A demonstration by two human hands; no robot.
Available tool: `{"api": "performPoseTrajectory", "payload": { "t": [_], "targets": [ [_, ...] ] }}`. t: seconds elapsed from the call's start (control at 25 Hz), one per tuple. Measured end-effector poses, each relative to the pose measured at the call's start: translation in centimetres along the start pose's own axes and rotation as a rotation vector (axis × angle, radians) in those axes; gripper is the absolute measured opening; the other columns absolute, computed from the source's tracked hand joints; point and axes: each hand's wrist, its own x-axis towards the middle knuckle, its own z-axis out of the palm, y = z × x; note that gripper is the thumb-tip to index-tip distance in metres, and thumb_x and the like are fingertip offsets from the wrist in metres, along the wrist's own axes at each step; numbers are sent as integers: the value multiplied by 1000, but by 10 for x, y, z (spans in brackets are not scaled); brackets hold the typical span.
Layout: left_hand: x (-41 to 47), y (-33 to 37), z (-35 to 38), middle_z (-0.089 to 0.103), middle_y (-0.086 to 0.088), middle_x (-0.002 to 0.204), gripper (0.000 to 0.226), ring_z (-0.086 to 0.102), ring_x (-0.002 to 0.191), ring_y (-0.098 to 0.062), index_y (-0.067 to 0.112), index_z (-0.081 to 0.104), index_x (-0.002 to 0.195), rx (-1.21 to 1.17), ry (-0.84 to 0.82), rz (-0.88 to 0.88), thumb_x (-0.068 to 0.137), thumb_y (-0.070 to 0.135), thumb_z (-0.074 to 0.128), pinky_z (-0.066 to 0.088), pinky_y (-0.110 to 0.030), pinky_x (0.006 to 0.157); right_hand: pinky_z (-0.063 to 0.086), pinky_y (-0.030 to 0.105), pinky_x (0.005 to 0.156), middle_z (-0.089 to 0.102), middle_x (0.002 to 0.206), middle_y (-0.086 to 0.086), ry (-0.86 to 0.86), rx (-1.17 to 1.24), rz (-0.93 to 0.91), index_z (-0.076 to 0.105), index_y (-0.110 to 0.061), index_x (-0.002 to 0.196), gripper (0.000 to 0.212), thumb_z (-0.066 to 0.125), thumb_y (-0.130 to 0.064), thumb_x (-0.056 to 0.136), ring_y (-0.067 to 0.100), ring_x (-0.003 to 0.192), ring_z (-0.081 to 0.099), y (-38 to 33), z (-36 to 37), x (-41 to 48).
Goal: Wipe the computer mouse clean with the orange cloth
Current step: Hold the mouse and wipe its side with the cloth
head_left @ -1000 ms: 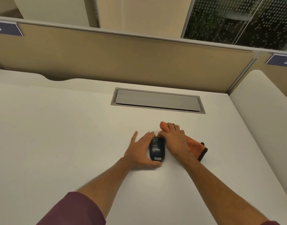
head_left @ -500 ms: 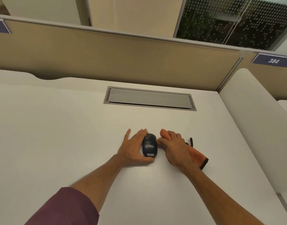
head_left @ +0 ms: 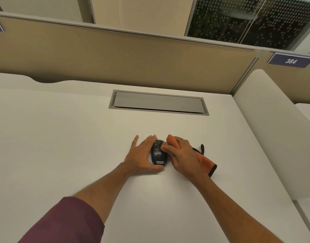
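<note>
A: Where's the mouse?

B: The mouse (head_left: 158, 153) sits flat on the desk (head_left: 63, 137), slightly right of centre. Its labelled end is at six o'clock, toward the person, and its buttons point to twelve.

A: And the hands?

B: The left hand (head_left: 142, 155) cups it from nine o'clock, fingers straight and close together along its left flank, thumb hooked round its six o'clock end. The right hand (head_left: 182, 156) is at three o'clock, fingers curled tight round a bunch of the cloth (head_left: 205, 162). Its thumb tip touches the mouse's right side. Whether the cloth itself meets the mouse, I cannot tell.

A: Does any cloth lie loose?

B: Its tail trails from under the right hand toward four o'clock, flat on the desk, black hem showing. A black loop lies at the hand's two o'clock.

A: Room to move?

B: At nine o'clock the white top stretches to the view's left edge. At twelve there is open top up to a grey hatch (head_left: 158, 102) set flush in the desk, then the beige partition (head_left: 115, 55) along the far edge. At three o'clock the desk's right edge meets a white side panel (head_left: 273, 128), and the hem lies well apart from it. At six o'clock both forearms cross the desk, the left one in a maroon sleeve (head_left: 63, 223).
</note>
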Motion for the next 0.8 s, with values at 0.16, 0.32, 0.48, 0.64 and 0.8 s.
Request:
{"api": "performPoseTrajectory", "payload": {
  "t": [0.16,0.32,0.48,0.64,0.8],
  "targets": [
    [0,-1,1,26,5,160,116,14,149,-6,23,18,153,-9,5,2,63,89,52,-8,-51,121,54,43,82,61,125,12,23,-79,-171,69,-28,113,41,83,-15,76,34,107,59,4,-3,-21],
    [1,-1,2,27,5,160,118,15,149,-7,22,18,153,-4,10,-1,62,90,49,-6,-51,121,56,42,83,64,125,9,-54,-183,-288,70,-28,114,37,81,-25,79,31,107,62,19,-6,-38],
    [1,-2,1,25,6,160,118,14,149,-6,25,15,153,-7,-1,-15,61,90,52,-8,-50,121,54,41,87,61,126,11,-6,3,-77,70,-25,115,25,66,-26,90,31,108,59,14,-12,-33],
    [0,-3,2,16,8,163,126,10,149,-4,27,5,154,-8,-24,-38,57,97,47,-12,-48,121,42,28,103,52,135,3,19,286,166,62,-23,125,29,55,-21,97,18,120,51,15,-22,-29],
    [1,1,-4,-3,12,163,136,-2,148,-3,29,-8,154,-89,-67,-75,53,97,51,-15,-43,120,45,19,98,58,120,-5,107,483,273,59,-28,119,28,58,-12,96,2,111,56,13,-42,-29]
  ]
}}
